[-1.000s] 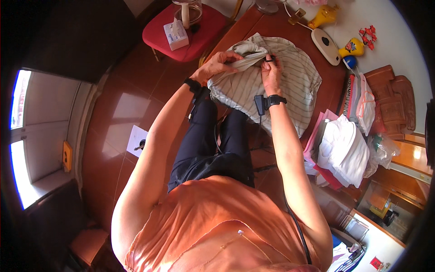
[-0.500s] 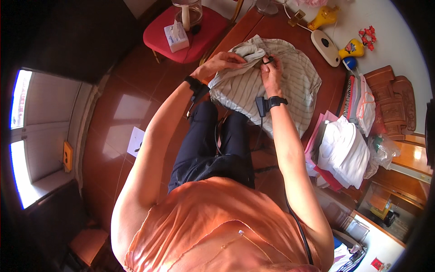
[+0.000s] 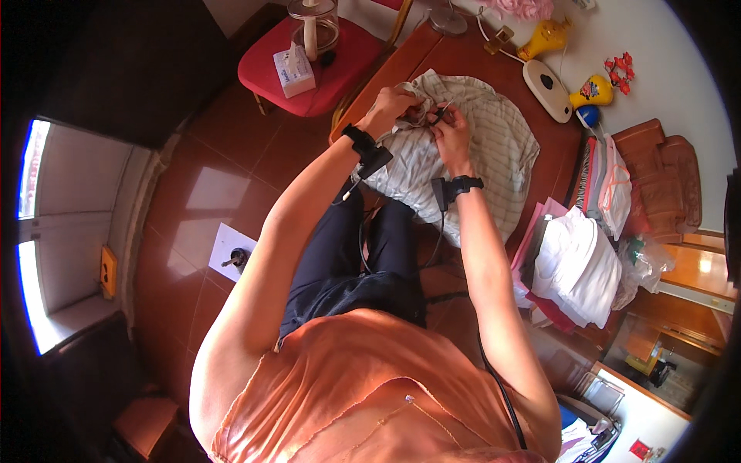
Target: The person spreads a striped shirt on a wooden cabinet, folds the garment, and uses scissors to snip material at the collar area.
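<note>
A pale striped cloth (image 3: 494,139), perhaps a garment, lies spread and rumpled over the front of the wooden table and hangs toward my lap. At its far left part, my left hand (image 3: 396,106) is closed on a bunched fold. Right beside it, my right hand (image 3: 451,135) pinches a small dark tool (image 3: 440,114) with a thin, light tip, close against the gathered fabric. Its exact kind is too small to make out. The fingertips of my left hand are partly hidden in the folds.
The reddish wooden table (image 3: 455,55) bears a white oval device (image 3: 546,91) and yellow vases (image 3: 593,91). Folded white clothes (image 3: 579,266) are stacked at the right. On the left, a red chair (image 3: 262,65) holds a tissue box (image 3: 295,72) and a glass jug (image 3: 328,35).
My left hand has turned and moved right, bunching the cloth closer to my right hand. My right hand has shifted slightly left and down with the dark tool.
</note>
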A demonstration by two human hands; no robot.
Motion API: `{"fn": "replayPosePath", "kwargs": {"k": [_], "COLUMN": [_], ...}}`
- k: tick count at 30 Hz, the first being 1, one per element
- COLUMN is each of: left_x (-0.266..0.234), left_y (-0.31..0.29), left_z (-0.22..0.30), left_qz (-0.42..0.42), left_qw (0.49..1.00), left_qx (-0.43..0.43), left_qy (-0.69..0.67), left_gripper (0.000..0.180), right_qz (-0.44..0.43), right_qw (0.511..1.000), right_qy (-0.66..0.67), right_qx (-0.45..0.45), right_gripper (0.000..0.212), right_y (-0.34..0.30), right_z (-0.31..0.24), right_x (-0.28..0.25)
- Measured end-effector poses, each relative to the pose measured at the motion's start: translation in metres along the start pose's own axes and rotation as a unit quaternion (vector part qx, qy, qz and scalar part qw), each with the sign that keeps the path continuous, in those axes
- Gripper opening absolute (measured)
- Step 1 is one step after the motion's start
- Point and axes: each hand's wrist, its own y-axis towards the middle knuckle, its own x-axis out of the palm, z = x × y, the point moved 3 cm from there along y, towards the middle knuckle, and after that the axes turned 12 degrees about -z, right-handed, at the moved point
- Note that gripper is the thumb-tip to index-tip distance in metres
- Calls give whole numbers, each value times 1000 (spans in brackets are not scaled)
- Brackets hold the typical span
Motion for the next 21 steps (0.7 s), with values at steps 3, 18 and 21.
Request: {"fn": "replayPosePath", "kwargs": {"k": [3,18,21], "left_x": [-16,-10,-8], "left_y": [5,-10,-9], "left_z": [-15,-29,-30], "left_qz": [9,-71,-76], "left_qw": [982,946,945], "left_qx": [63,144,145], "left_qy": [-177,-281,-283], "left_gripper": [13,9,11], "right_qz": [-5,21,40], "right_qw": [1000,939,916], "right_qy": [-11,-302,-377], "right_qx": [14,-161,-133], "right_gripper": [25,29,27], "right_y": [4,12,14], "right_z": [3,-22,-19], "right_x": [12,57,54]}}
